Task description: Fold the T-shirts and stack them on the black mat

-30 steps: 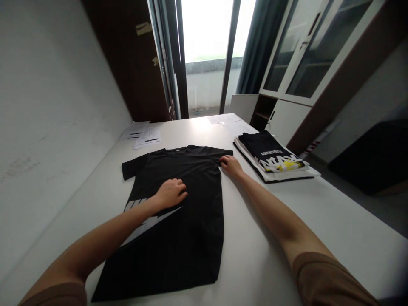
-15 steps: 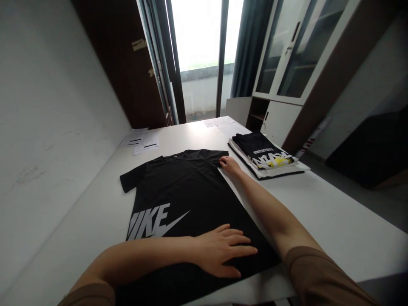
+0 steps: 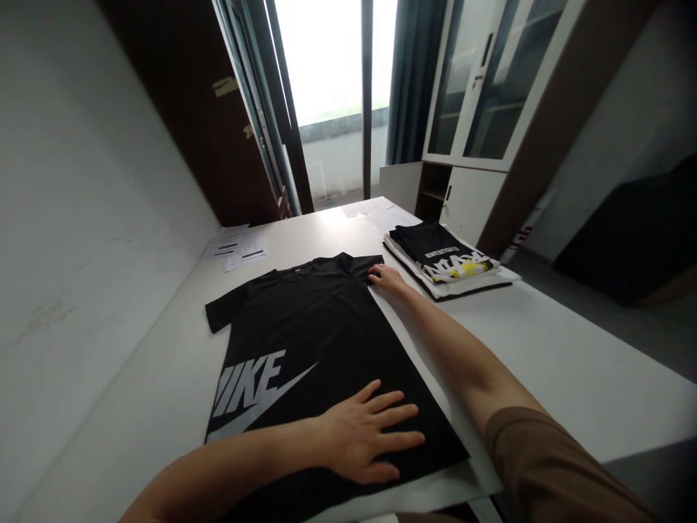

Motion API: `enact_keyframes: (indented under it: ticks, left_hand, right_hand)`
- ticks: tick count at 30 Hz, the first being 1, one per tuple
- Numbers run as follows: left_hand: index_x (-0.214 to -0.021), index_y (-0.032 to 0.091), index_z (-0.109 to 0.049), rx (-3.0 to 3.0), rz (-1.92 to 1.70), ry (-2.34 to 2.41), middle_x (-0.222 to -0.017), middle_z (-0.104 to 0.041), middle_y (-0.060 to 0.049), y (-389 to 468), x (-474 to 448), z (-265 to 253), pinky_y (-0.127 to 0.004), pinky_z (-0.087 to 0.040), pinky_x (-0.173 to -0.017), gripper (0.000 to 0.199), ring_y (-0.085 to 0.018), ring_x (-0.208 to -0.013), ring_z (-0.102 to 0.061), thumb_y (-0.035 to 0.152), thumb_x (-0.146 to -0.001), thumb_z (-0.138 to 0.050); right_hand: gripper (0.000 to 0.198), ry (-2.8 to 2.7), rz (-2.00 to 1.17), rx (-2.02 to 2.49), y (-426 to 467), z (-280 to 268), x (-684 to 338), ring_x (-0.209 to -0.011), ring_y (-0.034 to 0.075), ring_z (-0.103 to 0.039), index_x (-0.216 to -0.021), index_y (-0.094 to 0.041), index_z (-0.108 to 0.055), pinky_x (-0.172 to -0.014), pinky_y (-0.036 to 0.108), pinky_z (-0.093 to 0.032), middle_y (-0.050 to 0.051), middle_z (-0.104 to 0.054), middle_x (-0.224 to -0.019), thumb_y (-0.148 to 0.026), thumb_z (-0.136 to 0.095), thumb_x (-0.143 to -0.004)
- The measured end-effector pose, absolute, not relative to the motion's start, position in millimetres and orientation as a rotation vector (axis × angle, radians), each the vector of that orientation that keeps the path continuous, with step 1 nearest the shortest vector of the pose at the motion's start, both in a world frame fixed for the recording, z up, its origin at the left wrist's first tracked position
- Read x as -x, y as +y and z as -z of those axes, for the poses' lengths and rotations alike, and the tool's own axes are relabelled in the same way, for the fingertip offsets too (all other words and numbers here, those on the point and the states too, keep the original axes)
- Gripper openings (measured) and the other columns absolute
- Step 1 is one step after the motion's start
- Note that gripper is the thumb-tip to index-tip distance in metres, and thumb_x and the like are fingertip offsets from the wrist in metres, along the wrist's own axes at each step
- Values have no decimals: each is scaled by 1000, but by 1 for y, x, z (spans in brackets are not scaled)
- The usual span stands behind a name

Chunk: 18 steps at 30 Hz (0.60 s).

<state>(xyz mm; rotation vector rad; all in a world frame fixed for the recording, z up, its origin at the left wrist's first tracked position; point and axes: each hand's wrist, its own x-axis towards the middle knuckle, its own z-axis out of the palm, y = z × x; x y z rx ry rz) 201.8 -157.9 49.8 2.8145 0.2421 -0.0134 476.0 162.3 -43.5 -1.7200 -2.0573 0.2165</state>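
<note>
The black T-shirt (image 3: 305, 312) lies spread out on the white table (image 3: 534, 349), its neckline toward the far end and its hem near the table's close edge. Large grey lettering (image 3: 250, 381), of which "IKE" reads clearly, sits across the lower left of the shirt above a grey swoosh. The left hand (image 3: 366, 439) rests palm down on the shirt near the hem, open and flat with its fingers spread, and its forearm crosses part of the swoosh. The right hand (image 3: 385, 277) is at the sleeve on the right, fingers curled against the cloth; whether they pinch it I cannot tell. Just beyond that sleeve is a stack of folded clothes (image 3: 451, 265), a black piece with white and yellow print on top and white layers beneath. Printed papers (image 3: 245, 250) lie at the table's far left, by the wall (image 3: 70, 181), and more pale sheets (image 3: 375, 211) lie near the far edge. Past the table are a bright window (image 3: 332, 65), a dark curtain (image 3: 408, 80) and a white cabinet (image 3: 473, 200) with glass upper doors.
</note>
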Motion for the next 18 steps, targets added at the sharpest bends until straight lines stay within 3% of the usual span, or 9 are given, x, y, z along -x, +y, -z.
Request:
enact_keyframes:
  ticks: [5,12,18]
  left_hand:
    - [-161,26,-32,-2798,-29,275,-170,-24,-7,-153,-194,-49,-54,-13,-128,64,-28,-157,-18,55,-105,-41]
    - [-152,29,-47,-2742,-277,1176,-168,-29,-7,-54,-137,-19,-55,-18,-126,53,-28,-156,-23,46,-102,-50]
    - [-151,21,-50,-2542,-249,1987,-165,-33,-12,42,-50,15,-54,-21,-124,55,-32,-154,-25,48,-103,-43]
  right_hand:
    - [33,-1999,-106,1783,158,45,-475,-125,26,-58,-126,-24,-69,-109,39,-38,8,-66,-134,-33,-59,-95]
    - [28,-1939,21,1774,144,29,-468,-123,28,-56,-112,-20,-74,-109,41,-37,12,-69,-124,-32,-53,-99]
    - [43,-2220,-10,1526,139,28,-433,-143,26,-42,-137,-22,-64,-118,40,-31,10,-53,-151,-41,-51,-101]
